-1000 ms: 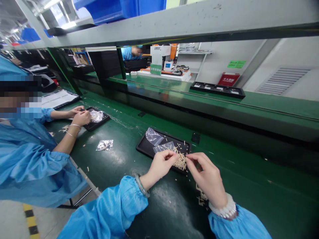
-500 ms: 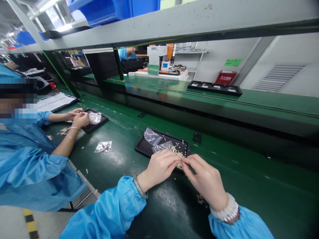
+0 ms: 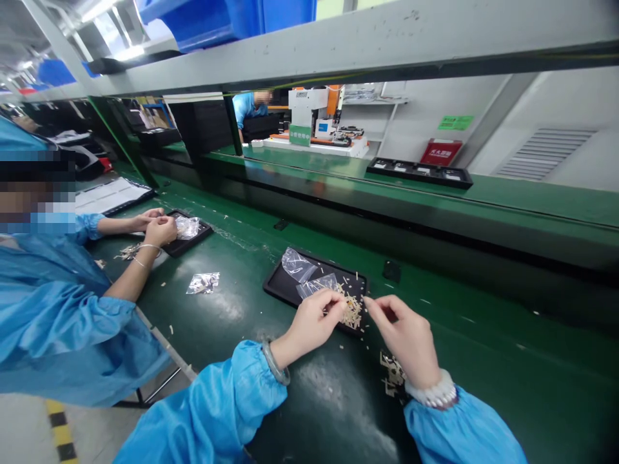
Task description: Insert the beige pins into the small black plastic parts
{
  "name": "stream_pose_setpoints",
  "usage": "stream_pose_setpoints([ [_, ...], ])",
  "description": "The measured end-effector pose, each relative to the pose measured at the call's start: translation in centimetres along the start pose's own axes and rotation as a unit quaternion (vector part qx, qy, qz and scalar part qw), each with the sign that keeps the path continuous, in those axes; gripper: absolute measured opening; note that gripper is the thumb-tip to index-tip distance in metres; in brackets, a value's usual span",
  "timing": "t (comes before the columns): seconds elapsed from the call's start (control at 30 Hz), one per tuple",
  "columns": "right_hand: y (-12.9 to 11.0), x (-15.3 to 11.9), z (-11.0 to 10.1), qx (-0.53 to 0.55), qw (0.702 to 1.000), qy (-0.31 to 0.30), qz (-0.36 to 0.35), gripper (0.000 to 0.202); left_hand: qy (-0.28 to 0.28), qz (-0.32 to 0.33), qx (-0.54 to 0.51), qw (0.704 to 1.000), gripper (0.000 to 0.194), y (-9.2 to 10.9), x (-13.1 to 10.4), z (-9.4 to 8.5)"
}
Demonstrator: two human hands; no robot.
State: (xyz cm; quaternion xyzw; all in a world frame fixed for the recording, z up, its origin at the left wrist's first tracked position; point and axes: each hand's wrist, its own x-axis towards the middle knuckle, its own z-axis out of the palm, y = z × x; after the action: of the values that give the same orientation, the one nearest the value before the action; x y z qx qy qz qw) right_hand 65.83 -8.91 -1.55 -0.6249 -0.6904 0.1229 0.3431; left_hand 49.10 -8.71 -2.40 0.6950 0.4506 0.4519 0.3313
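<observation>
Blue sleeves (image 3: pixel 207 399) are covering the person's arms; a green-grey bangle (image 3: pixel 275 363) is circling the left wrist, white beads (image 3: pixel 432 393) the right; pale scraps (image 3: pixel 391 374) are lying on the worktop (image 3: pixel 319 412) just beside the right wrist, at its nine o'clock. The left hand (image 3: pixel 309 325) is hovering at the near edge of a black tray (image 3: pixel 278 283), thumb and fingers curling towards a pinch beside a heap of pale bits (image 3: pixel 352 314); the right hand (image 3: pixel 406 341) is hanging near the tray's three o'clock, thumb and forefinger tips coming close together; whether either hand is gripping a bit, I cannot tell. The tray is lying at twelve o'clock from the person; the bits are crowding its four o'clock corner; two clear bags (image 3: pixel 297 265) are lying in it, one at its ten o'clock, the other nearer the middle. A third bag (image 3: pixel 203 283) is lying on the worktop at eleven o'clock; a co-worker (image 3: pixel 72 303) is working at ten o'clock, hands close to a second tray (image 3: pixel 196 241). Farther off, a long tray (image 3: pixel 418 178) is resting at one o'clock; a white machine (image 3: pixel 302 100) is standing at twelve.
</observation>
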Motion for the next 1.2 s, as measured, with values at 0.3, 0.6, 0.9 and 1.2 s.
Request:
stream_pose_setpoints([
  [0.3,1.9,0.6,1.5,0.041,0.995,-0.082,-0.034,0.022,-0.015,-0.003,0.039,0.999,0.017,-0.5,0.1,0.2],
  [0.6,-0.2,0.5,0.4,0.234,0.957,-0.17,0.016,0.029,-0.032,0.006,0.043,0.999,0.017,-0.5,-0.1,0.3],
  [0.9,-0.4,0.0,0.6,0.314,0.93,-0.178,0.066,0.027,-0.032,0.012,0.063,0.997,0.017,-0.1,-0.3,0.3],
  [1.2,-0.3,0.1,0.8,0.352,0.922,-0.141,0.072,0.021,-0.033,0.014,0.048,0.998,0.02,-0.4,-0.2,0.3],
])
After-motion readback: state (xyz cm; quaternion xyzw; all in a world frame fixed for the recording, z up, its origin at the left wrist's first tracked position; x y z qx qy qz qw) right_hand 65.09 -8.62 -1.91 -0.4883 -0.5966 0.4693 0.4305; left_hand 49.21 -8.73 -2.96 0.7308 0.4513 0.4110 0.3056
